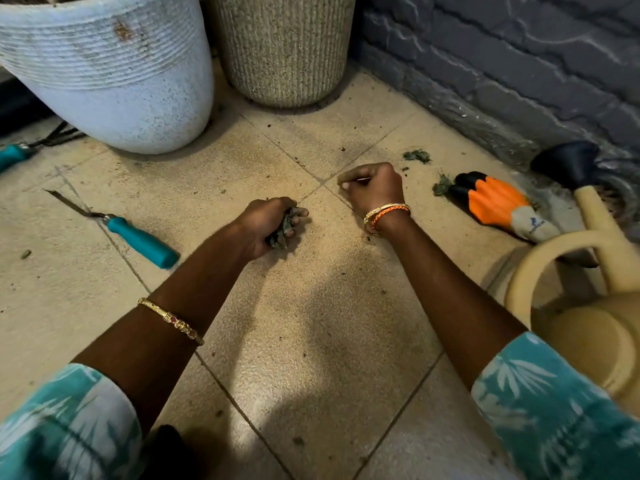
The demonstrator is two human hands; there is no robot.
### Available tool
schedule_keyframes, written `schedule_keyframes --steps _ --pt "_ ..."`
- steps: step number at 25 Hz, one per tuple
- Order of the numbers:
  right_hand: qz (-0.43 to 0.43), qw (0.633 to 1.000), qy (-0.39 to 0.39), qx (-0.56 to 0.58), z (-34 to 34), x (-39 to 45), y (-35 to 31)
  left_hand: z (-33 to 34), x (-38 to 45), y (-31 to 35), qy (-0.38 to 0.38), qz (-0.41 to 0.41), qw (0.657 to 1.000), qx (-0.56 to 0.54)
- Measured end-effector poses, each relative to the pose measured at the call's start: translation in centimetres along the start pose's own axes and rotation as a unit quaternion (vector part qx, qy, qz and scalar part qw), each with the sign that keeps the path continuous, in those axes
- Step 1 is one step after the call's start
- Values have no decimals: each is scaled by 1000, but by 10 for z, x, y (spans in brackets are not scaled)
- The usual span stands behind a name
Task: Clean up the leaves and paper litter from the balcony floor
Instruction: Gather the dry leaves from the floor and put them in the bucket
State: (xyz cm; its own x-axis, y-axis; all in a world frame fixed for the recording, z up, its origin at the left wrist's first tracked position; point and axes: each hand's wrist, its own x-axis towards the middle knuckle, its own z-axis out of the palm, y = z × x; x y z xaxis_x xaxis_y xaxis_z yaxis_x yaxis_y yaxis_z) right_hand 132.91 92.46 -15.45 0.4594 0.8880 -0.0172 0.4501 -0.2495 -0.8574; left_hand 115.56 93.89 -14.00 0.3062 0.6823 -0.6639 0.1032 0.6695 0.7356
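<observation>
left hand [268, 225] fingers curled tight round crumpled grey-green leaves [282, 230] | right hand [372, 188] fingertips pinched at tile floor [311, 341], contents unclear | loose leaf clumps [417, 156] right of it, near glove [498, 204]

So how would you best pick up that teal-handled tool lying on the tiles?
Grip the tool by its thick teal handle, coming from above with the fingers across it. It lies flat, with the handle end nearer the person and the thin metal blade pointing away, so the handle gives the safer, fuller hold.
</observation>
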Motion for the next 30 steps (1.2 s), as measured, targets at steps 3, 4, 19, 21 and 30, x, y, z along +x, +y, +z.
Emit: schedule_keyframes --steps 3,4,19,21,30 --pt "78 968 -119 209 -7 -31 -17 14 0 -4 -56 2 998 10" --pt "85 965 -124 214 -8 -37 -19 19 1 -5 -73 4 997 13" --pt "215 899 171 -340 -140 18 64 63 11 -6 -52 9 998 39" --pt "223 917 229 -238 -166 15 57 69 7 -6 -68 5 997 47" --pt "190 972 133 -19 -139 -3 10 82 -12 4 -82 10 993 90"
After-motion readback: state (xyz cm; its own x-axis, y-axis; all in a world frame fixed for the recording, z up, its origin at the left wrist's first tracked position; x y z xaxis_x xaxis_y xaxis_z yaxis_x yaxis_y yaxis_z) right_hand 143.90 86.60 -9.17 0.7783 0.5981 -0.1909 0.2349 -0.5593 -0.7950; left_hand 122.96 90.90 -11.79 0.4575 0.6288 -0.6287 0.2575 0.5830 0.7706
